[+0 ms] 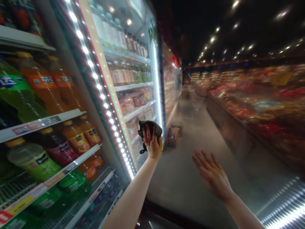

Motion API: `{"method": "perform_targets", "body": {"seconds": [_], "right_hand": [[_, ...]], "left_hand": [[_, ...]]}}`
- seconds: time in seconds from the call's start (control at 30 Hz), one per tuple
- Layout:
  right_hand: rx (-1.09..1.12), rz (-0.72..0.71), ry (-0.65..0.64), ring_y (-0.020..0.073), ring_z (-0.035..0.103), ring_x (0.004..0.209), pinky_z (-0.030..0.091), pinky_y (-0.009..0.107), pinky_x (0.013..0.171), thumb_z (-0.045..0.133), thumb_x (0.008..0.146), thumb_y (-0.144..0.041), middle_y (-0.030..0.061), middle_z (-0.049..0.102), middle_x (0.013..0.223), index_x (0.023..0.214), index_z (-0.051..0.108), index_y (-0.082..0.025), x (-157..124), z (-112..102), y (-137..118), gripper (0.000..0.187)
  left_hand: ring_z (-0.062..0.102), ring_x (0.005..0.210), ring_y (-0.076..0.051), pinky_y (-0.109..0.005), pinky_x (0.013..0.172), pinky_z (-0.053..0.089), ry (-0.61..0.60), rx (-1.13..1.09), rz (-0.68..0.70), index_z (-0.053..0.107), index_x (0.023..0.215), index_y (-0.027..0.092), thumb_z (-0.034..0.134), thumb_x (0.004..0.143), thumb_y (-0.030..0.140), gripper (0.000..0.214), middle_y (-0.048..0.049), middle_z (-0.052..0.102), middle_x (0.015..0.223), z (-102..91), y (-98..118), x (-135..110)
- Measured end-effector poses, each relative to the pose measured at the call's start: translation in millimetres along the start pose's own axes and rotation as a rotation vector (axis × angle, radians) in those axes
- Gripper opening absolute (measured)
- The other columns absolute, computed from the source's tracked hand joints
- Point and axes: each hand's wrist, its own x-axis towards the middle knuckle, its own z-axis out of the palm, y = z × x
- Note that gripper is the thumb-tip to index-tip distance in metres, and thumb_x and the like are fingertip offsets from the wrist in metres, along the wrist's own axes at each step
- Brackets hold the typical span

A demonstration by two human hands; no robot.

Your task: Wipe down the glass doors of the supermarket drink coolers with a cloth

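My left hand (154,147) is closed on a dark cloth (150,128), fingers spread over its front, with a small loop hanging below. It appears in front of the glass of a lit drinks fridge (133,86); whether the cloth touches the glass I cannot tell. My right hand (213,176) hangs over the floor at lower right, fingers apart and holding nothing. To the left of both hands, a bright strip of lights (105,98) runs down a frame edge.
Shelves at left hold orange soda bottles (43,82), a pale green bottle (33,157) and green bottles (73,181). A blurred produce display (257,105) lines the right side of the aisle floor (190,133). Boxes (173,135) sit beside the fridge. Another light strip (288,216) glows at lower right.
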Motion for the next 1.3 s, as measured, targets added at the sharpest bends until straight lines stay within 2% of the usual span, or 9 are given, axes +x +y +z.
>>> {"method": "perform_targets", "body": {"seconds": [0.13, 0.27, 0.33, 0.57, 0.77, 0.9, 1.03, 1.17, 1.3], "right_hand": [[-0.042, 0.052, -0.03, 0.0242, 0.022, 0.155, 0.014, 0.052, 0.129, 0.049, 0.091, -0.007, 0.0056, 0.041, 0.161, 0.152, 0.045, -0.022, -2.1, -1.9, -3.7, 0.063], [-0.111, 0.06, -0.067, 0.0238, 0.026, 0.154, 0.019, 0.051, 0.128, 0.05, 0.089, -0.006, 0.0038, 0.04, 0.161, 0.153, 0.044, -0.024, -14.5, -2.7, -4.8, 0.066], [-0.138, 0.062, -0.092, 0.0236, 0.027, 0.154, 0.02, 0.05, 0.128, 0.049, 0.089, -0.005, 0.0028, 0.04, 0.161, 0.154, 0.042, -0.025, -22.7, -7.3, -2.8, 0.068], [-0.155, 0.099, -0.134, 0.026, 0.024, 0.155, 0.021, 0.052, 0.127, 0.052, 0.09, -0.008, 0.0055, 0.033, 0.165, 0.159, 0.033, -0.023, -26.4, -29.1, 9.4, 0.074], [-0.14, 0.055, -0.145, 0.0233, 0.024, 0.155, 0.017, 0.049, 0.128, 0.049, 0.092, -0.008, 0.0048, 0.035, 0.164, 0.15, 0.047, -0.022, -44.5, -30.4, 26.2, 0.06], [-0.138, 0.034, -0.168, 0.0232, 0.024, 0.155, 0.014, 0.049, 0.128, 0.05, 0.092, -0.01, 0.0048, 0.035, 0.164, 0.151, 0.046, -0.022, -62.1, -44.4, 46.9, 0.06], [-0.136, 0.043, -0.19, 0.0249, 0.022, 0.155, 0.016, 0.052, 0.128, 0.051, 0.09, -0.008, 0.0061, 0.033, 0.165, 0.153, 0.043, -0.021, -67.0, -64.2, 65.4, 0.065], [-0.139, 0.027, -0.203, 0.0248, 0.022, 0.155, 0.017, 0.053, 0.128, 0.048, 0.09, -0.007, 0.0062, 0.034, 0.165, 0.154, 0.042, -0.021, -75.6, -75.4, 79.0, 0.065], [-0.138, -0.006, -0.216, 0.0244, 0.023, 0.155, 0.019, 0.052, 0.127, 0.049, 0.09, -0.009, 0.0055, 0.035, 0.164, 0.154, 0.042, -0.022, -95.0, -82.4, 96.0, 0.065]], "left_hand": [[0.028, 0.153, -0.037, -0.062, 0.124, 0.016, -0.039, -0.014, 0.15, 0.041, 0.155, 0.026, 0.057, 0.096, 0.037, 0.062, -0.0143, 0.033, 0.165, 8.9, 38.5, 8.2], [0.039, 0.148, -0.025, -0.053, 0.129, 0.005, -0.064, -0.115, 0.763, 0.052, 0.146, 0.04, 0.06, 0.095, 0.04, 0.053, -0.0007, 0.057, 0.15, 6.5, 18.9, -30.2], [0.042, 0.146, -0.02, -0.049, 0.129, 0.004, -0.081, -0.139, 0.874, 0.053, 0.145, 0.043, 0.061, 0.095, 0.037, 0.051, 0.0035, 0.06, 0.146, 1.2, 5.5, -32.6], [0.028, 0.153, -0.037, -0.065, 0.124, 0.008, -0.128, -0.023, 0.342, 0.042, 0.154, 0.034, 0.067, 0.09, 0.041, 0.07, -0.0107, 0.038, 0.163, 2.2, 75.8, 18.8], [0.048, 0.14, -0.016, -0.045, 0.129, 0.004, -0.185, -0.104, 0.839, 0.049, 0.142, 0.054, 0.057, 0.098, 0.036, 0.049, 0.0094, 0.06, 0.145, 16.4, 61.1, -43.4], [0.046, 0.143, -0.022, -0.048, 0.129, 0.012, -0.235, -0.055, 0.725, 0.049, 0.147, 0.045, 0.061, 0.094, 0.034, 0.055, 0.0021, 0.058, 0.149, 5.6, 59.7, -42.4], [0.027, 0.154, -0.036, -0.062, 0.125, 0.015, -0.21, -0.003, 0.344, 0.041, 0.155, 0.034, 0.065, 0.09, 0.034, 0.069, -0.0081, 0.034, 0.165, 7.2, 137.6, -7.6], [0.034, 0.151, -0.03, -0.061, 0.126, 0.01, -0.224, -0.097, 0.582, 0.046, 0.15, 0.041, 0.062, 0.093, 0.035, 0.06, -0.0039, 0.043, 0.16, 20.9, 181.0, -23.6], [0.049, 0.14, -0.012, -0.041, 0.129, 0.01, -0.215, -0.168, 0.877, 0.051, 0.142, 0.051, 0.058, 0.097, 0.027, 0.052, 0.0085, 0.061, 0.144, 18.3, 143.7, -64.4]]}}
